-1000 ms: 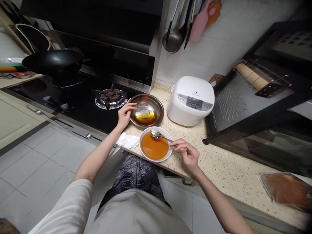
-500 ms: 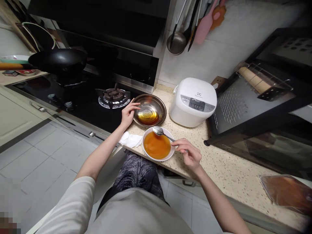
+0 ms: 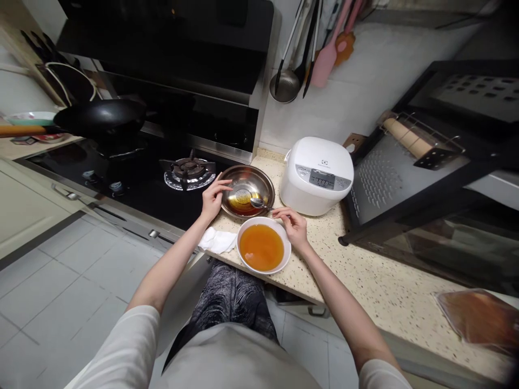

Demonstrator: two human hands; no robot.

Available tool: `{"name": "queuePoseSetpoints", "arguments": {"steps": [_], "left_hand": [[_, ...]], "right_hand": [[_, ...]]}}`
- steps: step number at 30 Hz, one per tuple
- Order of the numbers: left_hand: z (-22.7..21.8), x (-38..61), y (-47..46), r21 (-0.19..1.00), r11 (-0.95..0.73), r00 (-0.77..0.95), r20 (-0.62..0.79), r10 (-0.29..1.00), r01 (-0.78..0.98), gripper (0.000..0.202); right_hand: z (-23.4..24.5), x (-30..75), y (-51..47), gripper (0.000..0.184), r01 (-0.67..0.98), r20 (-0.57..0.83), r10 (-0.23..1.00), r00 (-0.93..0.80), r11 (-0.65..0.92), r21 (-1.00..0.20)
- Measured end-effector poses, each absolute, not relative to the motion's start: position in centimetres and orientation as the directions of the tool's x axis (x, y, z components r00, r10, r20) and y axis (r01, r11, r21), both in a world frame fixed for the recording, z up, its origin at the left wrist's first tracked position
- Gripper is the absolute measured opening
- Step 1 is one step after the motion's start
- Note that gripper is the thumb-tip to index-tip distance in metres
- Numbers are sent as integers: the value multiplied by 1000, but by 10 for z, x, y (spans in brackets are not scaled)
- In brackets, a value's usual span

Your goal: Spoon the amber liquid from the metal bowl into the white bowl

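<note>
My left hand [image 3: 214,199] grips the left rim of a shiny metal bowl [image 3: 254,175], fingers lying over its edge. A shallow pool of yellow-brown liquid [image 3: 240,204] covers the bowl's bottom. In my right hand [image 3: 294,227] is a metal spoon [image 3: 257,202], pinched by its handle, its head over the near right part of the metal bowl. Whether the spoon touches the liquid I cannot tell. Closer to me, near the counter's front edge, a white bowl [image 3: 286,254] holds orange-brown liquid.
A crumpled white cloth [image 3: 218,240] lies left of the white bowl. Behind stands a white rice cooker [image 3: 316,178]. A gas burner [image 3: 190,172] and a black wok [image 3: 103,116] are to the left, a black rack [image 3: 377,216] to the right. A flat brown package [image 3: 478,316] lies far right.
My right hand has carried the spoon from over the white bowl, forward and left, to over the metal bowl. My left hand stays at the metal bowl's rim. The view has shifted slightly.
</note>
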State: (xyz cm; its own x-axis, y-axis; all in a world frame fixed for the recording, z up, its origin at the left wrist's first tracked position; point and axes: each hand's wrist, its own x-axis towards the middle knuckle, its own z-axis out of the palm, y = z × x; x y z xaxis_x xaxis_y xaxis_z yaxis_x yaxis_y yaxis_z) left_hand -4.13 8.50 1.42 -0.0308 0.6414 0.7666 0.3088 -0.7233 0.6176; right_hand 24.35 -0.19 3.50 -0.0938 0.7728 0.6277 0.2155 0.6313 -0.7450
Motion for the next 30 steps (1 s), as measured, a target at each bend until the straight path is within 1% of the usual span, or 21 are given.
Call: {"name": "queuePoseSetpoints", "arguments": {"steps": [3,8,17,30], "left_hand": [[16,-41,84,618,-721,-26,764,644,314,32],[17,-41,82,619,-709,-28,759,650,337,32],[19,-40,81,615,-706,-23,760,650,352,31],[21,-39,80,602,-728,-16,774,633,329,30]], "right_hand": [[31,242,4,32,198,596,799,-73,598,-777],[26,243,8,31,167,548,830,-103,558,-813],[24,243,11,31,147,495,859,-128,510,-848],[22,248,11,25,169,516,841,-164,539,-825]]}}
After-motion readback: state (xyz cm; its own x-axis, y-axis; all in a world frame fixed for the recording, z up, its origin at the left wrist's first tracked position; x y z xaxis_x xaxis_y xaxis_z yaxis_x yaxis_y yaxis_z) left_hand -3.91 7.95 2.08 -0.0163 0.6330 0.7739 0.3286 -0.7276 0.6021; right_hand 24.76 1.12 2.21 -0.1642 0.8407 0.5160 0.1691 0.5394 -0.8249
